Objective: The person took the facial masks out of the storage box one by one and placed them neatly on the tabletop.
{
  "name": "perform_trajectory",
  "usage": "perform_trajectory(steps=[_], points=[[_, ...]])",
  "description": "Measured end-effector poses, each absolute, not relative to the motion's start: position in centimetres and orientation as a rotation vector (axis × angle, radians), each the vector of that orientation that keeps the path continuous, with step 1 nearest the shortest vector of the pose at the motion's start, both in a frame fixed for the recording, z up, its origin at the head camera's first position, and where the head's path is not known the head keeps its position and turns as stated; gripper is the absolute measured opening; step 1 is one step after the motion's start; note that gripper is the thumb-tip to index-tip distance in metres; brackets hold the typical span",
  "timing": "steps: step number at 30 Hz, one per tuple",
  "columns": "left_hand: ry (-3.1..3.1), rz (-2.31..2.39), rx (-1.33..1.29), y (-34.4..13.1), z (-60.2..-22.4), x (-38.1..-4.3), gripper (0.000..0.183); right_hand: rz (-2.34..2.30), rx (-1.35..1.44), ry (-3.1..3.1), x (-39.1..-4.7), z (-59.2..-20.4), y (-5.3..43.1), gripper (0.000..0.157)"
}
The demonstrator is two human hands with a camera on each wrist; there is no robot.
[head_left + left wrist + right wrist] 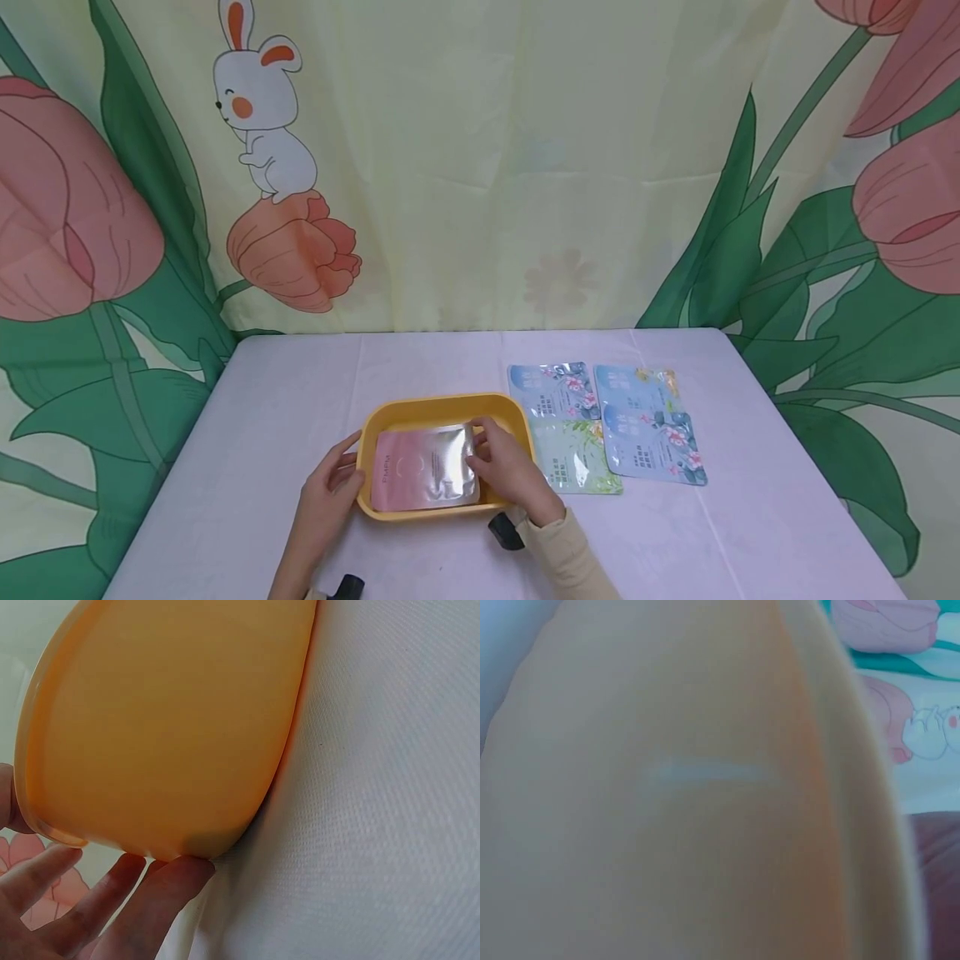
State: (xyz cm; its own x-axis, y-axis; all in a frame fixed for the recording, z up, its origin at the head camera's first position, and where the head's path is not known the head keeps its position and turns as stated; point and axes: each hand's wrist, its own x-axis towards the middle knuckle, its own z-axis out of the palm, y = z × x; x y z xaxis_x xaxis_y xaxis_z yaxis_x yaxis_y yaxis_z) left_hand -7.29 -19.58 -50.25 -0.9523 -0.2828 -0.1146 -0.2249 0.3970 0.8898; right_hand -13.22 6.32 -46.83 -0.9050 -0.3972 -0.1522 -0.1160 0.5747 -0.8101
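Note:
A yellow tray (420, 406) rests on the table, with a pink and silver face mask packet (420, 471) lying inside it. At the tray's left end is my left hand (330, 479); in the left wrist view its fingertips (187, 874) touch the outer wall of the tray (172, 727). My right hand (513, 471) reaches over the tray's right side and pinches the packet's silver right edge between thumb and fingers. Only a blurred tray wall (705, 847) fills most of the right wrist view, which hides the right fingers.
Right of the tray, several blue and green face mask packets lie in two overlapping columns, including a green packet (573, 458) and a blue packet (652, 446). A white cloth covers the table (750, 517). Behind hangs a printed curtain (480, 167) with tulips and a rabbit.

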Motion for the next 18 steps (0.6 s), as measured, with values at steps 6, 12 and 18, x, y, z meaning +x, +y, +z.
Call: perform_trajectory(steps=[6,12,18], points=[[-2.572,-1.629,0.458,-19.62,-50.30,-7.22,0.051,-1.302,-0.424,2.445,-13.29,-46.84,6.09,0.051],[-2.578,-1.611,0.456,-19.60,-50.28,-7.25,0.051,-1.316,-0.424,2.448,-13.39,-46.87,5.88,0.051],[-2.579,-1.619,0.465,-19.61,-50.30,-7.29,0.051,-1.332,-0.440,2.445,-13.48,-46.87,5.91,0.048]])
